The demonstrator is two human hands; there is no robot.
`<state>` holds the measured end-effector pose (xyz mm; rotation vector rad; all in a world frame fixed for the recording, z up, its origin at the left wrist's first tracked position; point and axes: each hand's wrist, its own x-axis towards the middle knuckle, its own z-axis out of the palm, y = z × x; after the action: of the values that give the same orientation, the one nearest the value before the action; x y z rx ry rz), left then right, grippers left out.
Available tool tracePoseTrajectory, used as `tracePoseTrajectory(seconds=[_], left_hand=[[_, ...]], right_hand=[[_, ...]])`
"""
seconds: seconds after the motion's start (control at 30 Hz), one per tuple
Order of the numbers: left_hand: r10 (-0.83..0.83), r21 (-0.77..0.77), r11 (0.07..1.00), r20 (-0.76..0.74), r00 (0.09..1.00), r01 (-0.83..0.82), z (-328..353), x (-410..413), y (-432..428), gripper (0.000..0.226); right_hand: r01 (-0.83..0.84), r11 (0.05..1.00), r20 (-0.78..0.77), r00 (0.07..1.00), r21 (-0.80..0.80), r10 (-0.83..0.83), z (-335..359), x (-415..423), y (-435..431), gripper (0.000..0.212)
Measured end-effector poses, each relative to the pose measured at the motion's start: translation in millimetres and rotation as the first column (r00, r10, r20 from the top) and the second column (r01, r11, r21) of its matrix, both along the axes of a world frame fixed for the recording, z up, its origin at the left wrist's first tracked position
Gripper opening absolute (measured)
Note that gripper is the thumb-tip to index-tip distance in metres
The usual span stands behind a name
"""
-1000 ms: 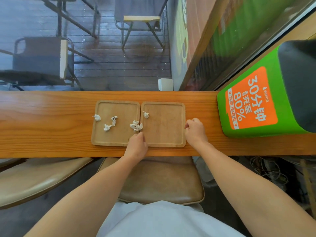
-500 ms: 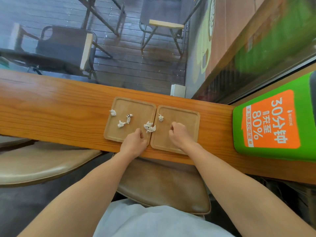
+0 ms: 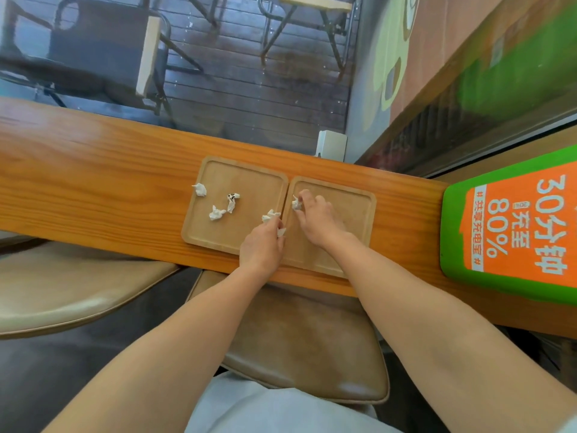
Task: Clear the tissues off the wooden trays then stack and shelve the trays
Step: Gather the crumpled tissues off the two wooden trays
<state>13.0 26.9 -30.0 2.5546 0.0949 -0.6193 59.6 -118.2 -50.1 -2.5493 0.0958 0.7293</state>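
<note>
On the long orange-brown wooden counter [image 3: 93, 170], the right hand [image 3: 318, 220] pinches a crumpled white tissue scrap [image 3: 296, 204] on the right square wooden tray [image 3: 352, 214], while the left hand [image 3: 262, 248] pinches another scrap [image 3: 271, 215] on the left square wooden tray [image 3: 243, 182] beside 3 more wads.

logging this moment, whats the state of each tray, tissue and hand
left tray: flat on the counter, three loose tissues on it
right tray: flat, touching the left tray
loose tissues: crumpled, untouched
left hand: closing on the tissue clump at the tray seam
right hand: pinching one tissue on the right tray
</note>
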Motion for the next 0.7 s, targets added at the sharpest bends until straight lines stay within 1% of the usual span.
tracePoseTrajectory(seconds=[0.13,0.27,0.4,0.43,0.57,0.6,0.7], left_hand=[[0.012,0.008,1.0,-0.045,0.999,-0.012,-3.1,-6.7,3.7,0.013],[0.01,0.038,0.999,-0.063,0.998,-0.007,-1.5,-15.2,8.4,0.017],[-0.019,0.063,0.998,-0.055,0.998,0.023,0.3,-21.4,16.6,0.015],[-0.027,0.061,0.998,-0.05,0.998,0.03,0.3,-22.4,18.9,0.015],[-0.016,0.097,0.995,-0.028,0.999,0.018,-3.0,-22.5,25.0,0.022],[-0.01,0.106,0.994,-0.019,1.0,0.012,-4.3,-22.2,25.5,0.024],[0.016,0.093,0.996,0.003,1.0,-0.016,-7.3,-21.3,26.8,0.026]], right_hand=[[-0.026,0.999,0.022,0.999,-0.031,0.027,-3.4,-3.7,1.5,0.013],[-0.052,0.997,0.015,0.998,-0.051,0.053,0.2,-7.8,2.8,0.017],[-0.027,1.0,0.015,1.0,-0.016,0.027,4.4,-17.1,4.1,0.014],[-0.014,1.0,0.018,1.0,-0.01,0.015,5.3,-19.1,4.7,0.016],[0.001,1.0,0.041,0.999,0.01,-0.001,7.1,-19.6,11.0,0.04],[-0.01,1.0,0.053,0.999,0.018,0.009,6.7,-17.5,13.4,0.041],[-0.045,0.998,0.069,0.997,0.045,0.041,2.4,-8.7,21.5,0.038]])
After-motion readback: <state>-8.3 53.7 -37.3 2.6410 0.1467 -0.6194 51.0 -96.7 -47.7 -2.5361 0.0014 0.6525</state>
